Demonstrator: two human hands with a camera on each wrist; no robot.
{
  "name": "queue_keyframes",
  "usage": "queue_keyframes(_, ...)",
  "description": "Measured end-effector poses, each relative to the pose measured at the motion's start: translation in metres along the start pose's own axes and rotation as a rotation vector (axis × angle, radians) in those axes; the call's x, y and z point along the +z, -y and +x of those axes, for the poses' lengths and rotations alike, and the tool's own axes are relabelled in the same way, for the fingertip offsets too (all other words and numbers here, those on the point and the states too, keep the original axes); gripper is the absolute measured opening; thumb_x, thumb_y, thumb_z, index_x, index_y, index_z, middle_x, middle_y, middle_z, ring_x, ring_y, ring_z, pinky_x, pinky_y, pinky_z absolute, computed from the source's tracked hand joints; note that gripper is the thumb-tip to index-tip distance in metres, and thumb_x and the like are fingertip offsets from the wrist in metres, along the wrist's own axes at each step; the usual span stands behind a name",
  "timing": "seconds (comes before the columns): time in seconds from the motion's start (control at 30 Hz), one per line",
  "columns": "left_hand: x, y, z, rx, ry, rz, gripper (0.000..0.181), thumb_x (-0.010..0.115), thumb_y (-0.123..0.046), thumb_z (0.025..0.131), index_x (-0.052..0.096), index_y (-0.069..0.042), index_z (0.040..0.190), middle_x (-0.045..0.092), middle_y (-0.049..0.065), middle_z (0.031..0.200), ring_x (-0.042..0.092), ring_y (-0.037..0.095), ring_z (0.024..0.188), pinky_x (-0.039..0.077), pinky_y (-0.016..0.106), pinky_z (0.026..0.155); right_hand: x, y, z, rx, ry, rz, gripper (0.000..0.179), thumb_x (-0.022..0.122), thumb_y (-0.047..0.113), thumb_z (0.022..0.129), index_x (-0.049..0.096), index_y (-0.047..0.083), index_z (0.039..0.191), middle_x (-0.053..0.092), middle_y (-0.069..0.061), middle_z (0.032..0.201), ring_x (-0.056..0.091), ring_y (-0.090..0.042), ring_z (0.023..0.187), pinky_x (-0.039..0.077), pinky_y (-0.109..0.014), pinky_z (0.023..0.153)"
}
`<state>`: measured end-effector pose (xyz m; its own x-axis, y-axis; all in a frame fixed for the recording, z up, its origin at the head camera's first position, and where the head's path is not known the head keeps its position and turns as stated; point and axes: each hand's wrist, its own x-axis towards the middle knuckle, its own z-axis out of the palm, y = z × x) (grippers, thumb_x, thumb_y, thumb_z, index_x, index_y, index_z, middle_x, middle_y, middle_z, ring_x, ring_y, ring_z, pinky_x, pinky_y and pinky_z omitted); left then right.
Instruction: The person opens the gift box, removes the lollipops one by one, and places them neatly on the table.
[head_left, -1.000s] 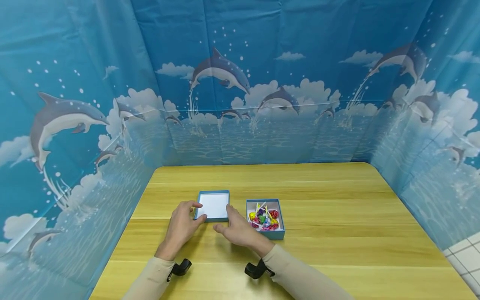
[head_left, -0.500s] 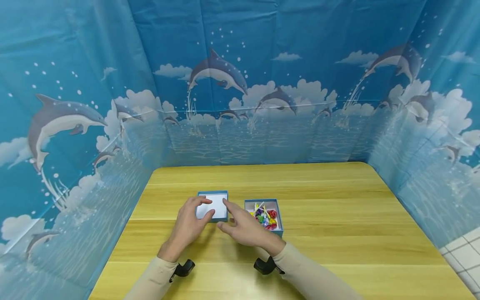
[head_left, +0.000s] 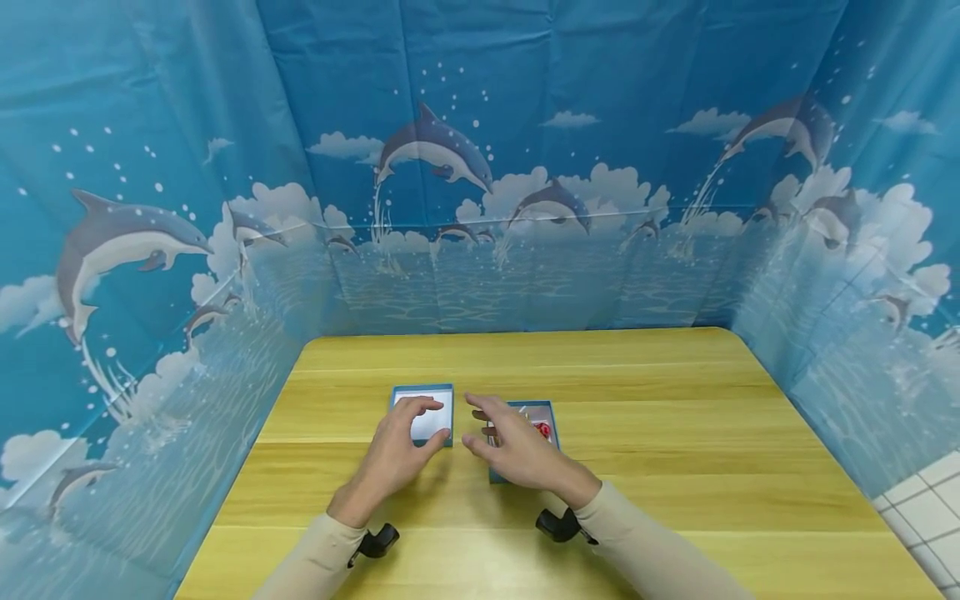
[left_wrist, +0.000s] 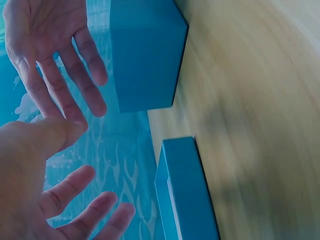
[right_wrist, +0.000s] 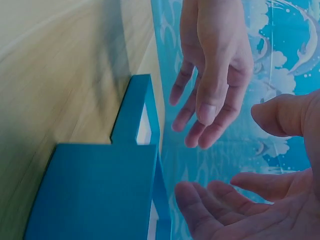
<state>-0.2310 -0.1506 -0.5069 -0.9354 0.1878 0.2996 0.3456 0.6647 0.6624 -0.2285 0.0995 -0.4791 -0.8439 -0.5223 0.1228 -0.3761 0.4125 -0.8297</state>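
My left hand [head_left: 397, 446] hovers above the near part of a shallow blue box lid [head_left: 423, 389], which lies with its white inside up. Its fingers are spread from the thumb and hold nothing. My right hand [head_left: 521, 446] hangs over a deeper blue box [head_left: 555, 417], fingers loosely bent and nothing in them. A red-wrapped lollipop [head_left: 543, 430] shows inside that box; the hand hides most of the other sweets. In the left wrist view the box [left_wrist: 147, 55] and the lid [left_wrist: 185, 185] stand a little apart on the table.
The yellow wooden table [head_left: 637, 467] carries the box and lid side by side. A blue dolphin-print curtain [head_left: 480, 275] hangs behind the table and along both sides. Black wrist cameras [head_left: 378, 542] sit under the wrists.
Both hands have moved rightward, the right hand away from the lid to above the box, covering most of the lollipops. The left hand has drifted from the lid's left edge over its near part.
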Motion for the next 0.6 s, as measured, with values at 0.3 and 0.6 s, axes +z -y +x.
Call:
queue_keyframes(0.3,0.014,-0.008,0.000,0.050,0.106,-0.032,0.058,0.086,-0.033,0.109,0.065,-0.009,0.158,0.065,0.017,0.161,0.066,0.041,0.146,0.058,0.063,0.119,-0.014,-0.008,-0.006,0.012,-0.021,-0.027,0.065,0.067,0.030,0.121,0.045,0.008,0.179,0.054,-0.023,0.173,0.066,-0.051,0.152,0.059,-0.066,0.119)
queue_keyframes(0.6,0.032,-0.019,0.001,0.060,0.221,-0.067,0.084,0.086,-0.046,0.107,0.048,-0.010,0.174,0.050,0.018,0.174,0.054,0.042,0.162,0.048,0.064,0.131,-0.030,-0.015,-0.009,-0.028,-0.020,-0.040,0.060,0.064,0.023,0.122,0.047,0.002,0.175,0.056,-0.028,0.167,0.068,-0.049,0.149,0.060,-0.064,0.119)
